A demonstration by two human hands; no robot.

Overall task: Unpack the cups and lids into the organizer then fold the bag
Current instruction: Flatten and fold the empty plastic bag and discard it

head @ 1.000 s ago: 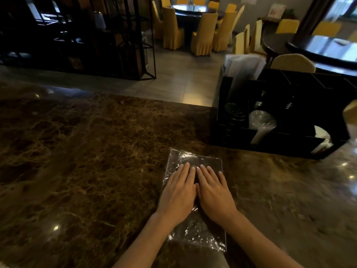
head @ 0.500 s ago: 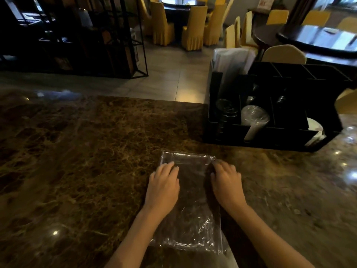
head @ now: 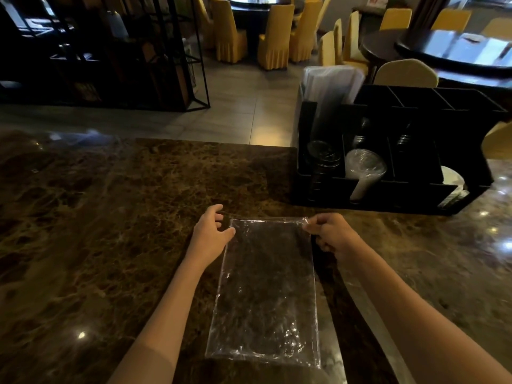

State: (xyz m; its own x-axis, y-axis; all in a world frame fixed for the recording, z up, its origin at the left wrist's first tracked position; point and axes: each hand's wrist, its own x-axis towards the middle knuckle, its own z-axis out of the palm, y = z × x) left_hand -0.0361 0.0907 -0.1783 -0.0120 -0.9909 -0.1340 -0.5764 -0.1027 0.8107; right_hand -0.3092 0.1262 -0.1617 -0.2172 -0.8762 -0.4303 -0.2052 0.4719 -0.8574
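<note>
Head view: right hand pinches the bag at its far corner, left hand loose-curled beside the other; fold corners evenly toward the near edge, flat on the desk.

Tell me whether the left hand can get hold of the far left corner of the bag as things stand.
Probably yes. The left hand sits right beside that corner of the clear bag, fingers open, with only bare marble counter around it. The right hand already pinches the other far corner.
</note>
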